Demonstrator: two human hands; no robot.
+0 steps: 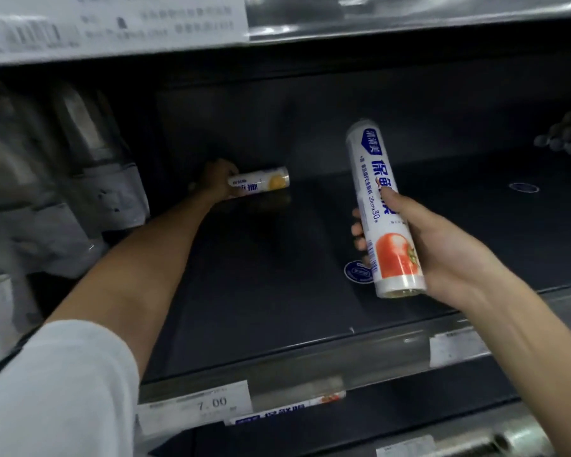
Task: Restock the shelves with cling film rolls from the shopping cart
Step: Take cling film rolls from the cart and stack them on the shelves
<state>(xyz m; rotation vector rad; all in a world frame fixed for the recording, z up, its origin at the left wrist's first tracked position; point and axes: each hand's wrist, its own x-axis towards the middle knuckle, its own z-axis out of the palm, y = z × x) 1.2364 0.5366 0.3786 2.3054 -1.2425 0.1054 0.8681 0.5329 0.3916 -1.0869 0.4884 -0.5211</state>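
Observation:
My left hand (216,179) reaches deep into the dark shelf (261,275) and grips a white cling film roll with a yellow picture (264,183), lying sideways near the back left. My right hand (432,245) holds a second white cling film roll with a tomato picture (381,206) upright and slightly tilted, in front of the shelf opening, fingers wrapped round its lower half. The shopping cart is out of view.
Packaged goods (63,192) fill the shelf's left side. Small dark round items (567,136) sit at the far right. A blue round sticker (358,272) lies on the shelf floor. Price labels (195,407) line the front rail; another roll (287,413) lies on the shelf below.

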